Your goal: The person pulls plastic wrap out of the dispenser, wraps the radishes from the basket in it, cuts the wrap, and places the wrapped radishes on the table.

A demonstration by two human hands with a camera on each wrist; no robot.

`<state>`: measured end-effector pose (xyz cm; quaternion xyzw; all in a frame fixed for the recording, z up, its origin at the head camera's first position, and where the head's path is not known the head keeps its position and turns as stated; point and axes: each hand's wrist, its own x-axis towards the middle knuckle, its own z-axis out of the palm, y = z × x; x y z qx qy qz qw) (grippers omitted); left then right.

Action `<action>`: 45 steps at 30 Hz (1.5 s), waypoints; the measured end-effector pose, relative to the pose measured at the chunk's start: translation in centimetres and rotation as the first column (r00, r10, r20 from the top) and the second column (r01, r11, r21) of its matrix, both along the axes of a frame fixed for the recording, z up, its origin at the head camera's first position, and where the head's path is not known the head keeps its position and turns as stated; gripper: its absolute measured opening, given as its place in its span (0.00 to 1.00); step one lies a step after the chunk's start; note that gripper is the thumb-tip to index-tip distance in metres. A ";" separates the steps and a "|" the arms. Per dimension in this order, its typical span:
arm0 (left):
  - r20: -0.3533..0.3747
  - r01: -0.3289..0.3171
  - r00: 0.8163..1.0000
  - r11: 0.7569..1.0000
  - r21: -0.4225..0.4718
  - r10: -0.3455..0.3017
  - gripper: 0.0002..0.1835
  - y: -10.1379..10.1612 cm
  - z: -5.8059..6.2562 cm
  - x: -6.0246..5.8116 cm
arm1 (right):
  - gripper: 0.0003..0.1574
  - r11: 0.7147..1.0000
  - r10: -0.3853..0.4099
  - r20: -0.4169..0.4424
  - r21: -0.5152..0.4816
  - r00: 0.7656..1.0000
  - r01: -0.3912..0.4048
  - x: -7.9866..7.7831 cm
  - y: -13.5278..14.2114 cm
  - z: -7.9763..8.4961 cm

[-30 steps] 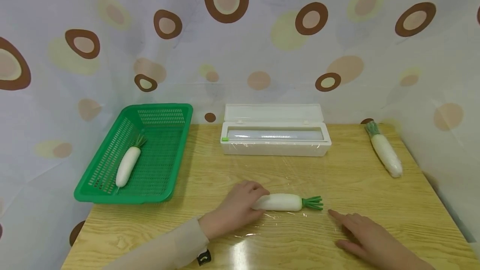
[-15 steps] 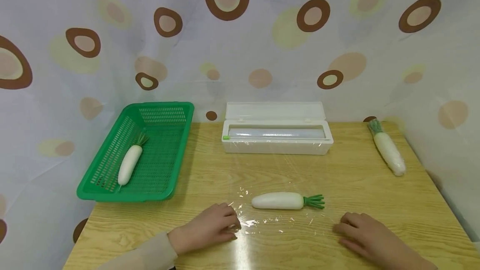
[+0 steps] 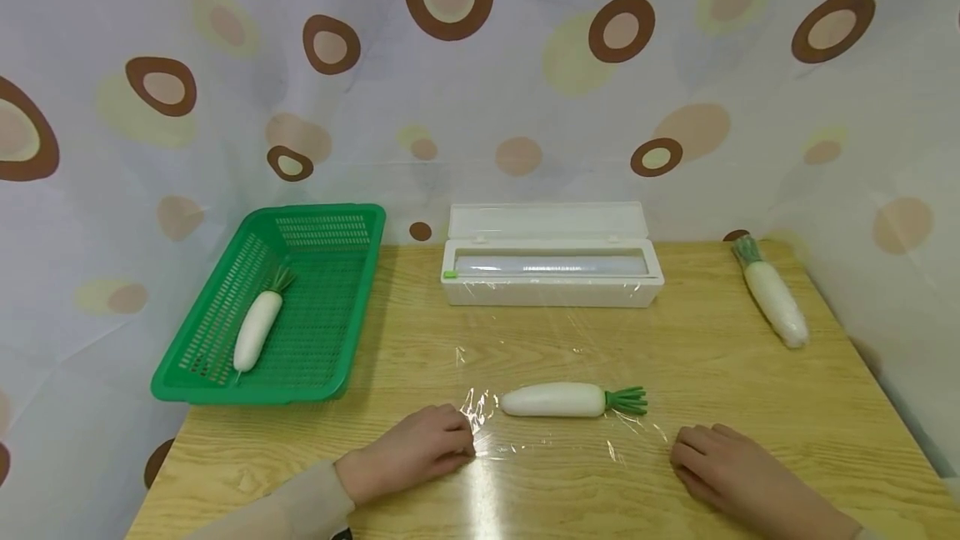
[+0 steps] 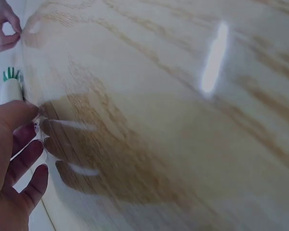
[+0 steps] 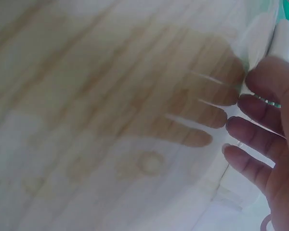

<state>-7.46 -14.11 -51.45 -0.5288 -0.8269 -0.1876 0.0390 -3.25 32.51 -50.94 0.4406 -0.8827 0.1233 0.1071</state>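
Note:
A white radish (image 3: 553, 400) with green stalks lies sideways on a sheet of clear cling film (image 3: 477, 411) drawn out from a white film box. At the film's near left corner my left hand (image 3: 412, 450) pinches the edge; in the left wrist view thumb (image 4: 21, 113) and forefinger meet on the crinkled film. My right hand (image 3: 738, 469) is at the near right corner, and in the right wrist view its thumb (image 5: 269, 79) and forefinger come together at the film's edge. The radish lies between both hands, slightly farther from the body.
The white film box (image 3: 553, 294) stands open at the back, a clear roll (image 3: 551, 265) inside. A green basket (image 3: 356, 340) on the left holds another radish (image 3: 257, 330). At the back right lies a film-wrapped radish (image 3: 776, 302). A patterned curtain (image 3: 525, 107) surrounds the wooden table (image 3: 405, 348).
My left hand has let go of the radish and moved left and nearer to the film's corner. My right hand has drawn its fingers in at the other corner. The film shows fresh creases.

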 end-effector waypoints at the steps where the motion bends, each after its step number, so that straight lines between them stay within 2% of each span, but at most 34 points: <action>1: 0.003 0.003 1.000 1.000 -0.005 -0.003 0.04 -0.1 0.0 0.0 | 0.06 1.000 -0.007 0.012 0.010 1.000 0.007 0.1 0.0 0.0; 6: 0.019 0.024 1.000 1.000 0.004 -0.024 0.05 -0.6 0.0 -0.1 | 0.15 0.999 -0.034 0.037 0.027 0.999 0.033 0.3 -0.1 0.2; 11: -0.011 0.044 0.999 0.999 0.020 -0.044 0.03 -0.9 0.0 -0.2 | 0.03 1.000 -0.010 -0.002 0.005 1.000 0.010 0.0 -0.3 0.2; 14: -0.013 0.033 0.999 0.999 0.008 -0.033 0.04 -0.9 0.0 -0.2 | 0.12 1.000 0.000 -0.010 0.002 1.000 0.000 -0.2 -0.3 0.2; 16: -0.008 0.020 1.000 1.000 -0.005 -0.020 0.05 -0.9 0.0 -0.1 | 0.14 1.000 -0.005 -0.007 0.003 1.000 0.005 -0.2 -0.3 0.2; 19: 0.007 -0.004 1.000 1.000 -0.017 0.004 0.06 -0.9 0.1 -0.1 | 0.08 0.999 -0.037 0.017 0.009 0.999 0.037 -0.2 -0.1 0.2; 25: -0.021 -0.015 1.000 1.000 -0.017 0.015 0.06 -0.8 0.0 -0.3 | 0.08 0.992 -0.127 0.086 -0.002 0.988 0.128 0.0 -0.1 0.2; 28: 0.006 -0.029 1.000 1.000 -0.009 0.029 0.04 -0.9 0.0 -0.3 | 0.08 0.989 -0.146 0.102 -0.002 0.984 0.147 0.1 -0.2 0.3; 30: 0.037 -0.051 0.998 0.999 -0.007 0.051 0.02 -1.0 0.1 -0.3 | 0.11 0.988 -0.157 0.110 0.016 0.981 0.156 0.2 -0.3 0.4; 32: 0.070 -0.072 0.995 0.997 -0.008 0.073 0.01 -1.0 0.3 -0.3 | 0.17 0.988 -0.152 0.118 0.035 0.981 0.149 0.2 -0.3 0.5; 35: 0.110 -0.091 0.990 0.996 -0.011 0.092 0.02 -1.0 0.5 -0.3 | 0.17 0.993 -0.115 0.100 0.039 0.988 0.112 -0.1 -0.3 0.4; 37: 0.125 -0.096 0.987 0.995 -0.012 0.097 0.03 -1.0 0.6 -0.3 | 0.14 0.998 -0.065 0.064 0.028 0.996 0.063 -0.3 -0.4 0.2; 39: 0.129 -0.091 0.987 0.996 -0.010 0.092 0.06 -1.1 0.6 -0.4 | 0.04 1.000 -0.023 0.021 0.017 1.000 0.022 -0.6 -0.5 0.0; 40: 0.125 -0.087 0.988 0.996 -0.006 0.087 0.08 -1.1 0.6 -0.4 | 0.03 1.000 -0.004 -0.001 0.012 1.000 0.004 -0.7 -0.6 -0.1; 43: 0.108 -0.063 0.992 0.998 0.010 0.062 0.12 -1.1 0.7 -0.5 | 0.18 1.000 0.030 -0.040 -0.007 0.999 -0.030 -1.0 -0.8 -0.2; 45: 0.092 -0.047 0.995 0.999 0.023 0.045 0.13 -1.2 0.8 -0.6 | 0.19 0.999 0.024 -0.042 -0.027 0.999 -0.025 -1.0 -0.8 -0.1</action>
